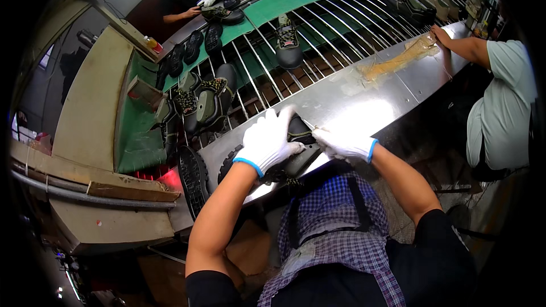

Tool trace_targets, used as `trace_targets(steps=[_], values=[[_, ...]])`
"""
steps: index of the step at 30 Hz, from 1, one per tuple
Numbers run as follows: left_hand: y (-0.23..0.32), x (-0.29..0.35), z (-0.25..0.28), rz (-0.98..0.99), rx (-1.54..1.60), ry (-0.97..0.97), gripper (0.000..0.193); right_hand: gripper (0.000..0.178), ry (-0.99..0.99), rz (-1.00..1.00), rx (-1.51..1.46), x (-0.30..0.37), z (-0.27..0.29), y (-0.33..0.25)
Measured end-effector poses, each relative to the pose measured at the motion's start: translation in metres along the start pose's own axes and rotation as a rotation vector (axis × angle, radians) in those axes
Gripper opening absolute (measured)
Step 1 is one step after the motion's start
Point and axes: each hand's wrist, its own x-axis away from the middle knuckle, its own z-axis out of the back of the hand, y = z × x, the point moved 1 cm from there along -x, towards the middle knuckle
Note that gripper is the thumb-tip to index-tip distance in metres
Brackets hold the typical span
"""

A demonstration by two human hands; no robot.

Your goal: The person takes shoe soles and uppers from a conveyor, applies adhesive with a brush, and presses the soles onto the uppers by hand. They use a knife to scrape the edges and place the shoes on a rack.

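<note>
A long belt of metal rods (341, 20) runs in front of me, with dark shoes on it. Near me is a shiny metal table (364, 96). A person in a pale shirt (503, 108) sits at my right. One loose black sole (193, 179) leans at the table's edge. I hold a dark shoe (298, 148) on the table, close to my body. My left hand (267, 139) in a white glove wraps over it in a closed grip. My right hand (344, 145) grips its other end.
</note>
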Motion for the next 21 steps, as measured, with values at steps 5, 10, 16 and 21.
trace_targets(steps=[5,10,16,21], values=[[0.011,-0.029,0.011,-0.054,-0.141,-0.114,0.101,0.054,-0.035,-0.074,-0.092,-0.005,0.011,0.010],[0.006,-0.026,0.011,-0.058,-0.115,-0.203,0.088,0.053,-0.130,-0.125,-0.124,-0.008,0.018,0.022],[0.004,-0.007,-0.018,-0.125,-0.014,0.131,0.073,0.045,0.130,-0.062,-0.293,-0.016,0.002,0.027],[0.055,0.072,-0.077,-0.483,0.299,0.736,0.056,0.058,0.504,0.091,0.448,-0.030,0.036,0.071]])
